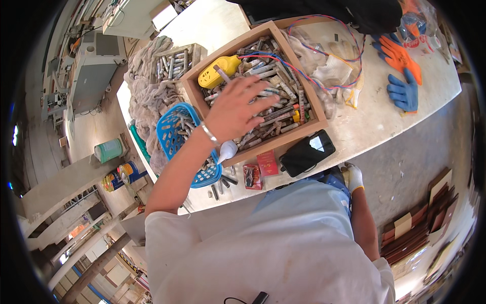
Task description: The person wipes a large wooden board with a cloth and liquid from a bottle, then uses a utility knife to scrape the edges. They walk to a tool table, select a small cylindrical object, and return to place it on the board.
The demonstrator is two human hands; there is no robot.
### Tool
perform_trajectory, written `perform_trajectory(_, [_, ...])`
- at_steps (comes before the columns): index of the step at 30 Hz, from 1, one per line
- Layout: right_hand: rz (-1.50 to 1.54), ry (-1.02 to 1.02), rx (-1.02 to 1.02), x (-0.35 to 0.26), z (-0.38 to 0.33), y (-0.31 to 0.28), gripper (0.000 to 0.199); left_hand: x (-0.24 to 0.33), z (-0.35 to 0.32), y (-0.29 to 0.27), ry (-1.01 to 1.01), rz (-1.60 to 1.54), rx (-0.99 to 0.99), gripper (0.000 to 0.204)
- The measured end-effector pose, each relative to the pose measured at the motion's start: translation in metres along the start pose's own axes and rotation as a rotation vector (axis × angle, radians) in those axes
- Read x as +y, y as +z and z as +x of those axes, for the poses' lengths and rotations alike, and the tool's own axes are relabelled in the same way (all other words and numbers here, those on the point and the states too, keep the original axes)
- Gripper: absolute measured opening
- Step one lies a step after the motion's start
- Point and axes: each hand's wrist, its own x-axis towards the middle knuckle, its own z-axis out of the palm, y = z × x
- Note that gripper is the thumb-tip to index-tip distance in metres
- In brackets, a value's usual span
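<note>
My bare left hand (239,109), with a white band at the wrist, reaches over a wooden box (310,101). Its fingers are spread, and I see nothing gripped in them. The box is full of short, worn, crayon-like sticks (276,86) in greys, browns and other colours. Beside the fingers, a yellow power socket (218,72) lies on the sticks, a brownish stick (221,74) across it. My right hand (353,178), in a whitish work glove, is low by the table's near edge, next to my thigh; its fingers are too small and partly hidden to read.
Left of the box stand a blue basket (171,140) of sticks and a crumpled grey cloth (144,83). In front are a white bulb blower (228,150), red booklet (267,163), small red box (252,177) and black phone (308,153). Orange-and-blue gloves (404,93) and a red-blue cord (362,55) lie right.
</note>
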Motion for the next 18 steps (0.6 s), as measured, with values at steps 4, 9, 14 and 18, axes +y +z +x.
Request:
perform_trajectory(4, [0.088,-0.013,-0.039,-0.002,0.0,-0.001,0.04,-0.013,-0.009,0.022,0.032,0.123,-0.165,0.039])
perform_trajectory(9, [0.072,-0.028,-0.002,0.001,0.001,0.001,0.04,-0.032,-0.034,0.007,-0.103,0.271,-0.127,0.024])
perform_trajectory(14, [0.067,0.047,-0.029,0.007,0.009,-0.006,0.041,-0.002,-0.028,-0.003,-0.227,0.193,-0.05,0.023])
perform_trajectory(18, [0.041,0.01,-0.03,0.001,0.009,-0.005,0.042,0.006,-0.02,0.006,-0.346,-0.041,-0.462,0.025])
